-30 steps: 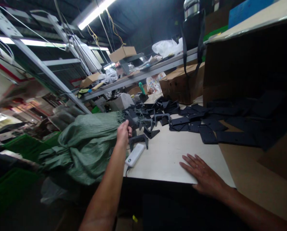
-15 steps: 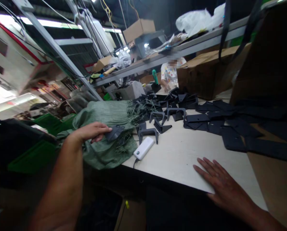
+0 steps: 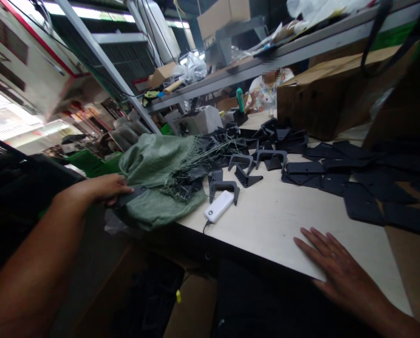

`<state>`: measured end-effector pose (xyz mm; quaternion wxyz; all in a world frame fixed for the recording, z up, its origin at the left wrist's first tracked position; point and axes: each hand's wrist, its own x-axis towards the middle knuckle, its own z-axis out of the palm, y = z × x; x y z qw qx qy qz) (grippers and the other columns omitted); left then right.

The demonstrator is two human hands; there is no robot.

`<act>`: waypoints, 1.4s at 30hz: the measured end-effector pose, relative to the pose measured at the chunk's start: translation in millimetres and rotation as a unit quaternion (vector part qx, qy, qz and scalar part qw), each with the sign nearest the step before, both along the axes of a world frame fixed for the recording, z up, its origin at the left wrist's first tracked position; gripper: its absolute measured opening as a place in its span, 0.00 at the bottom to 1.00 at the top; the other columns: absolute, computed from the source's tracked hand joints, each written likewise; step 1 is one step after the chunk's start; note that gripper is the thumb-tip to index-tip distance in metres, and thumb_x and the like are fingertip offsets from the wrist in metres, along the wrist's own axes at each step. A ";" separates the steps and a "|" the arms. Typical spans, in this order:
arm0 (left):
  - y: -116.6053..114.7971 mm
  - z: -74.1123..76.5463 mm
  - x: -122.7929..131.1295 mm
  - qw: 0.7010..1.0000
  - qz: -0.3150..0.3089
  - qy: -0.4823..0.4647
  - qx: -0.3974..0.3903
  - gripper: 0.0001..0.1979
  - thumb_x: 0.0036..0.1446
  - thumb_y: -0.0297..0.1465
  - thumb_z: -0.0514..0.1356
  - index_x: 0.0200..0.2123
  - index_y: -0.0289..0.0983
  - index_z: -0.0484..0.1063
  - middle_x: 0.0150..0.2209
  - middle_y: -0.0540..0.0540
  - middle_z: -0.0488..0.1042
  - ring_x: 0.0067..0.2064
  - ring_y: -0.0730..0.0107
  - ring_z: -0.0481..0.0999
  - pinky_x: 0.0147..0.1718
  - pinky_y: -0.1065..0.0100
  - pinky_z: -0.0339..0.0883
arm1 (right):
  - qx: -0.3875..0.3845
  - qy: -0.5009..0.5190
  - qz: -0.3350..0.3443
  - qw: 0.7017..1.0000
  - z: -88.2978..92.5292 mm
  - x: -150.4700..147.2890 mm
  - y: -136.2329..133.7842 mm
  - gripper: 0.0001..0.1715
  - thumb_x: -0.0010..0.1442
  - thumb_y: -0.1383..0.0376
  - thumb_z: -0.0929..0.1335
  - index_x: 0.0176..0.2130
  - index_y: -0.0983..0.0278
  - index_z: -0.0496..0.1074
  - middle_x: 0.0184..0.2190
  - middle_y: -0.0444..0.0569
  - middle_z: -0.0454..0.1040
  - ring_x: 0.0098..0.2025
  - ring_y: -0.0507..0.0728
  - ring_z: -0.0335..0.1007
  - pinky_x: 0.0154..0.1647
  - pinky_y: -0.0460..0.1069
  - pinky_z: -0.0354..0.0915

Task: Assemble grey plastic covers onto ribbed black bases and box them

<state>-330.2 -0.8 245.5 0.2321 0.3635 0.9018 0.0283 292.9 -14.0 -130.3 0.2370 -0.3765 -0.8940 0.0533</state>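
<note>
At the left, my left hand is closed on a dark plastic piece, its shape partly blurred, in front of the green woven sack. Black brackets spill from the sack's frayed mouth. On the table, my right hand lies with fingers stretched out and nothing in them. A white power bank with a cable sits near the front edge, close to a black U-shaped bracket.
Flat black plates are spread over the table's right side, partly on cardboard. A large carton stands behind them. Across the table is a person in a patterned top, below a cluttered shelf. Open cartons sit below the front edge.
My left hand has moved left with the dark piece, away from the sack's mouth. My right hand stays flat on the table. The camera view has shifted slightly.
</note>
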 end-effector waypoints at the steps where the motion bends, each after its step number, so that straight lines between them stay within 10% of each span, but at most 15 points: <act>1: -2.7 -3.8 -4.9 1.000 0.012 0.006 0.012 0.21 0.55 0.31 0.69 0.17 0.39 0.62 0.08 0.54 0.60 0.07 0.67 0.58 0.08 0.73 0.48 | 0.001 0.000 -0.001 1.000 -0.8 0.1 0.1 0.57 0.54 0.67 0.70 0.77 0.51 0.51 0.79 0.47 0.47 0.76 0.75 0.51 0.75 0.74 0.50; 7: -18.8 -18.1 -12.8 0.998 0.040 0.021 0.036 0.15 0.54 0.29 0.68 0.20 0.38 0.66 0.08 0.52 0.62 0.07 0.63 0.60 0.07 0.72 0.49 | 0.019 -0.003 0.001 1.000 -1.8 -0.1 0.1 0.58 0.53 0.68 0.69 0.77 0.51 0.51 0.78 0.49 0.48 0.76 0.74 0.51 0.74 0.75 0.52; 16: -52.9 63.5 30.4 0.981 -0.046 0.187 0.010 0.13 0.65 0.34 0.64 0.27 0.38 0.74 0.14 0.52 0.69 0.17 0.64 0.71 0.16 0.74 0.60 | 0.026 -0.014 0.001 1.000 -1.7 0.9 0.6 0.58 0.54 0.67 0.69 0.77 0.50 0.49 0.79 0.50 0.47 0.75 0.74 0.53 0.72 0.75 0.55; 21: -73.6 81.2 62.7 0.962 -0.054 0.258 0.078 0.09 0.64 0.34 0.66 0.32 0.37 0.77 0.14 0.55 0.68 0.17 0.68 0.70 0.16 0.75 0.59 | 0.039 -0.001 0.004 0.999 0.0 -0.5 0.7 0.57 0.54 0.67 0.68 0.77 0.49 0.49 0.78 0.50 0.49 0.74 0.75 0.56 0.71 0.76 0.56; 25: -60.9 48.2 99.2 0.961 -0.129 0.058 0.239 0.04 0.63 0.32 0.66 0.37 0.37 0.78 0.17 0.51 0.71 0.15 0.66 0.69 0.13 0.72 0.60 | 0.046 -0.003 0.003 0.999 -4.1 -0.5 2.5 0.56 0.54 0.67 0.69 0.77 0.51 0.51 0.78 0.52 0.51 0.75 0.75 0.55 0.71 0.75 0.56; 29: -11.6 -30.3 143.3 0.882 -0.217 -0.186 0.375 0.13 0.62 0.42 0.67 0.41 0.39 0.74 0.19 0.49 0.74 0.15 0.66 0.70 0.14 0.70 0.63 | 0.036 -0.005 0.005 0.999 -8.6 0.1 4.8 0.57 0.53 0.67 0.69 0.76 0.52 0.53 0.78 0.53 0.51 0.75 0.75 0.54 0.72 0.75 0.54; 34: 50.0 -117.4 183.1 0.874 -0.240 -0.307 0.290 0.20 0.60 0.50 0.67 0.36 0.39 0.71 0.20 0.46 0.77 0.15 0.68 0.71 0.15 0.71 0.63 | 0.009 -0.023 -0.008 1.000 -3.3 -1.4 2.8 0.55 0.52 0.68 0.70 0.75 0.53 0.57 0.77 0.53 0.51 0.76 0.73 0.51 0.74 0.73 0.52; 42: 75.2 -119.6 159.9 0.899 -0.287 -0.285 0.169 0.21 0.57 0.49 0.69 0.35 0.37 0.72 0.16 0.46 0.76 0.12 0.68 0.69 0.12 0.74 0.58 | -0.002 -0.010 -0.022 1.000 -1.3 -5.9 -0.4 0.56 0.49 0.71 0.70 0.74 0.55 0.59 0.77 0.53 0.53 0.77 0.71 0.49 0.76 0.72 0.49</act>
